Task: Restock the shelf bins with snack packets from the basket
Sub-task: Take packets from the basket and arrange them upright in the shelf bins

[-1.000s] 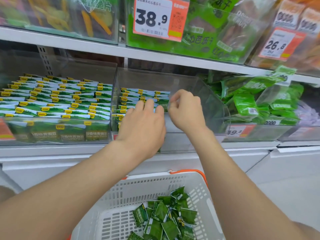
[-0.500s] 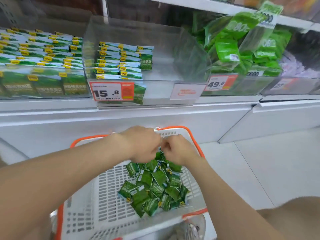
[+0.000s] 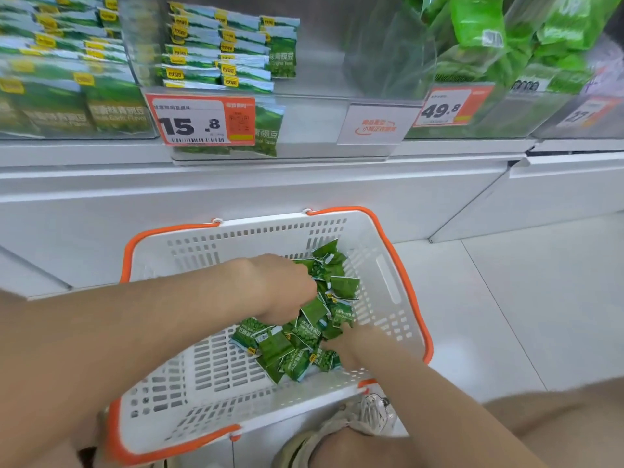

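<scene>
Right under the near edge of the basket (image 3: 401,265) I see a pale shoe (image 3: 368,412) on the floor. The basket is white with an orange rim. The green snack packets (image 3: 304,342) lie in a heap inside it, toward its right side. Both bare hands are down in that heap. The left hand (image 3: 287,285) reaches in from the left side of the basket, and its fingers bend down into the packets, where they are hidden. I cannot tell if it has grabbed any. The right hand (image 3: 351,342) comes in over the near right corner of the basket, and its fingertips are tucked under the packets, so I cannot tell if it holds one either. Past the far side of the basket runs a white shelf ledge (image 3: 236,177). Above the ledge, straight behind the basket, stands a clear bin (image 3: 320,79) with packets only in its left part. It has a price tag (image 3: 202,119) that says 15.8. To the left of that one is a full bin (image 3: 67,79), and to the right is a bin of bright green bags (image 3: 489,45).
</scene>
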The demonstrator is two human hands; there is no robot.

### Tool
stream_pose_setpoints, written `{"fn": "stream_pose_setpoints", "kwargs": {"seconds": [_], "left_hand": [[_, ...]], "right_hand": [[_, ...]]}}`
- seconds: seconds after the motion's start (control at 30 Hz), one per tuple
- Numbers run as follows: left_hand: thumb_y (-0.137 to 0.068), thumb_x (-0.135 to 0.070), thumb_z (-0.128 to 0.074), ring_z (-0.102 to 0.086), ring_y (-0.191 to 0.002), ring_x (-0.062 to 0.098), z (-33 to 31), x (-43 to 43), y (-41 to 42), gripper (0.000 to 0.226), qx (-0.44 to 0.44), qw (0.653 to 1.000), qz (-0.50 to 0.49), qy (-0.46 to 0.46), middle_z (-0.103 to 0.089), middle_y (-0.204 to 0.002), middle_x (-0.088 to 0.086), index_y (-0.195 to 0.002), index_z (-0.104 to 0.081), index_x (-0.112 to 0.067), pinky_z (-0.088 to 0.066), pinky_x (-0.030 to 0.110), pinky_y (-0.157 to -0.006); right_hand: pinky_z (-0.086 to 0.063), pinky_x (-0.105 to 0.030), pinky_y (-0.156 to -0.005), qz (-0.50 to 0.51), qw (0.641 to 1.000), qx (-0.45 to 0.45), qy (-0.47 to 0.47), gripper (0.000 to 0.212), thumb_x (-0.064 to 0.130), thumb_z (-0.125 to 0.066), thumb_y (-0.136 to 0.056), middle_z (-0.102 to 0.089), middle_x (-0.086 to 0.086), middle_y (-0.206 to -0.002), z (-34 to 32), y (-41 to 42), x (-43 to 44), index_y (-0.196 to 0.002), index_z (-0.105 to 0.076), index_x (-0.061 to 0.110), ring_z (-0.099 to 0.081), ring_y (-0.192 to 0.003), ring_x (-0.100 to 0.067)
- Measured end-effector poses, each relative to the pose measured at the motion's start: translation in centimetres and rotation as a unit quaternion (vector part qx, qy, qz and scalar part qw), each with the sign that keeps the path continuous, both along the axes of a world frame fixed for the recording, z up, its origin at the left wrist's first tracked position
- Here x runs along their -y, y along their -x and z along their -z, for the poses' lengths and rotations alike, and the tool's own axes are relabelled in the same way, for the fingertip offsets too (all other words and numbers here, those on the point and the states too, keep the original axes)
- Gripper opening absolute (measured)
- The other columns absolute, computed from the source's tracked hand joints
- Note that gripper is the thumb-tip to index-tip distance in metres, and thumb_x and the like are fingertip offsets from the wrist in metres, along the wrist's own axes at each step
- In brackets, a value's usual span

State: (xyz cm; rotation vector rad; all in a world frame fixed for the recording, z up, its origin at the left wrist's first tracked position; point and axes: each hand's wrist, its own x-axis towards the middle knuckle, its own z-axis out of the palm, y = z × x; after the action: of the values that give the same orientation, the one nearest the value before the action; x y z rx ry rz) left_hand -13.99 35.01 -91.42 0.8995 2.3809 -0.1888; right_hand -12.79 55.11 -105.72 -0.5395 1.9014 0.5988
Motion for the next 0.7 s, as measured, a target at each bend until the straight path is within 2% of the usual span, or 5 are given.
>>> {"fn": "stream_pose_setpoints", "kwargs": {"seconds": [0.13, 0.27, 0.37, 0.53, 0.7], "left_hand": [[-0.101, -0.008, -0.042, -0.065, -0.075, 0.026, -0.1, 0.5, 0.4, 0.023, -0.001, 1.000, -0.009, 0.002, -0.064, -0.089, 0.006, -0.104, -0.064, -0.013, -0.060, 0.042, -0.067], [-0.099, -0.004, -0.045, -0.050, -0.064, 0.024, -0.7, 0.8, 0.5, 0.018, -0.002, 0.999, -0.029, 0.030, -0.057, -0.083, 0.006, -0.096, -0.060, -0.011, -0.042, 0.037, -0.055], [-0.095, 0.003, -0.050, -0.055, -0.067, 0.025, -1.7, 1.5, 0.7, 0.020, -0.012, 0.997, -0.070, 0.038, -0.055, -0.088, 0.007, -0.102, -0.063, -0.010, -0.040, 0.034, -0.052], [-0.100, -0.006, -0.056, -0.059, -0.084, 0.026, -2.5, 3.2, 1.6, 0.023, -0.017, 0.981, -0.190, -0.043, -0.047, -0.093, 0.003, -0.120, -0.046, -0.011, -0.043, 0.038, -0.066], [-0.099, -0.027, -0.070, -0.068, -0.097, 0.029, -5.3, 4.9, 2.5, 0.023, -0.034, 0.893, -0.372, -0.250, -0.066, -0.108, 0.010, -0.111, -0.055, -0.014, -0.050, 0.038, -0.072]], "right_hand": [[-0.057, -0.045, -0.090, 0.032, 0.991, -0.081, 0.105, 0.039, 0.009, -0.054, -0.100, -0.061, -0.019, -0.133, 0.0, 0.6, -0.1, -0.139, -0.052, 0.006, -0.064, -0.115, -0.036], [-0.053, -0.032, -0.077, 0.115, 0.945, -0.136, 0.275, 0.022, 0.028, -0.067, -0.096, -0.068, -0.003, -0.100, -2.2, 2.6, 0.1, -0.110, -0.068, 0.011, -0.062, -0.092, -0.021], [-0.041, -0.019, -0.059, 0.215, 0.883, -0.145, 0.392, 0.012, 0.011, -0.070, -0.085, -0.055, 0.012, -0.075, -4.4, 4.2, 1.2, -0.094, -0.071, 0.018, -0.052, -0.067, -0.005], [-0.045, -0.036, -0.051, 0.373, 0.749, -0.095, 0.540, 0.050, 0.004, -0.080, -0.067, -0.045, 0.000, -0.067, -9.6, 5.7, 4.0, -0.098, -0.049, 0.028, -0.044, -0.053, -0.018], [-0.040, -0.031, -0.059, 0.456, 0.590, -0.079, 0.662, 0.044, -0.006, -0.071, -0.075, -0.057, -0.004, -0.074, -14.9, 5.7, 5.8, -0.106, -0.052, 0.019, -0.049, -0.062, -0.018]]}}
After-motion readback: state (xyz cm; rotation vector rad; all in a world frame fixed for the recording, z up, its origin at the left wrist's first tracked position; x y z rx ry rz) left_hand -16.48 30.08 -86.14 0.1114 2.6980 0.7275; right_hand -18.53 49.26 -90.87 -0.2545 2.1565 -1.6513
